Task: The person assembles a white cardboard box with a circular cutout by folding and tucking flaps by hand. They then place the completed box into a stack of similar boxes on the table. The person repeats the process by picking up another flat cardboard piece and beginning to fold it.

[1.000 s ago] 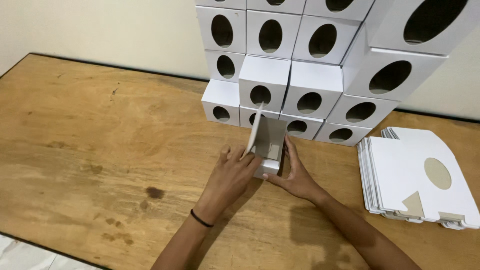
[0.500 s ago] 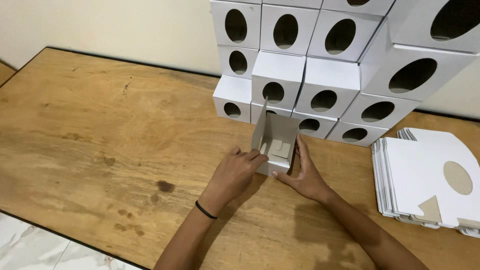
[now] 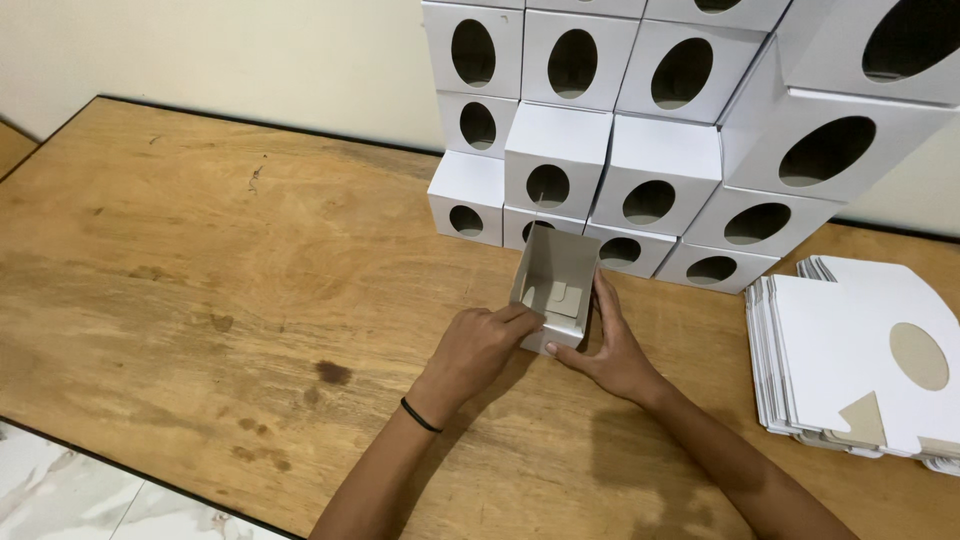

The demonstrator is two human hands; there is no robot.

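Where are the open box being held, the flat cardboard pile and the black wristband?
open box (image 3: pixel 560 275): head view, inner back wall.
flat cardboard pile (image 3: pixel 850 330): head view, top sheet.
black wristband (image 3: pixel 420 416): head view, band on left wrist.

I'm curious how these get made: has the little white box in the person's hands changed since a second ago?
Yes. The open box was a narrow, half-folded shape; now it stands squared open, in the same place before the stacked boxes, both hands on it.
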